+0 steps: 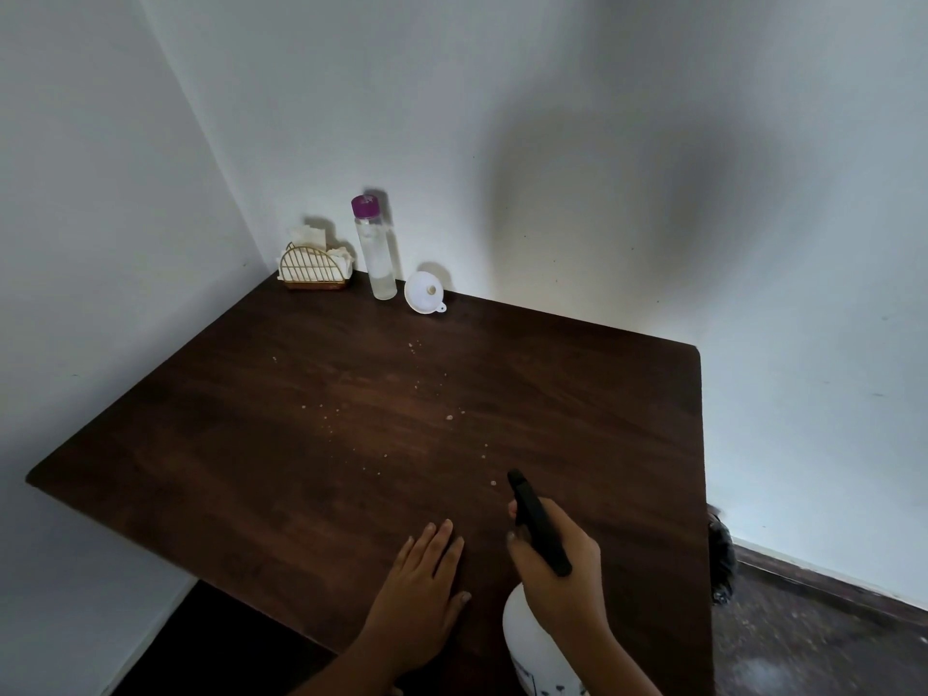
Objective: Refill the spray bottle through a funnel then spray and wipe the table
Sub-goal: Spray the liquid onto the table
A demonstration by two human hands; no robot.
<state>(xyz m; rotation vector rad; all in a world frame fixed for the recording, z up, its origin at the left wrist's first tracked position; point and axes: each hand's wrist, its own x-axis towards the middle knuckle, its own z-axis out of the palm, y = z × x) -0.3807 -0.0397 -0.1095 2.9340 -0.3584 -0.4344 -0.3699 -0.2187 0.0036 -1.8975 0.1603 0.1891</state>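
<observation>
My right hand (562,570) grips the neck of a white spray bottle (532,645) with a black trigger head (535,519), nozzle pointing away over the dark wooden table (251,444). My left hand (422,590) rests flat on the table just left of the bottle, fingers straight. Small pale crumbs (449,417) are scattered over the middle of the table. A white funnel (424,292) lies on its side near the far edge. Beside it stands a clear bottle with a purple cap (376,248), a little liquid at its bottom.
A gold wire holder with white napkins (314,268) sits in the far left corner against the walls. White walls close the table's left and far sides. The table's right edge drops to a dark floor (828,640); a dark fuzzy object (720,555) shows there.
</observation>
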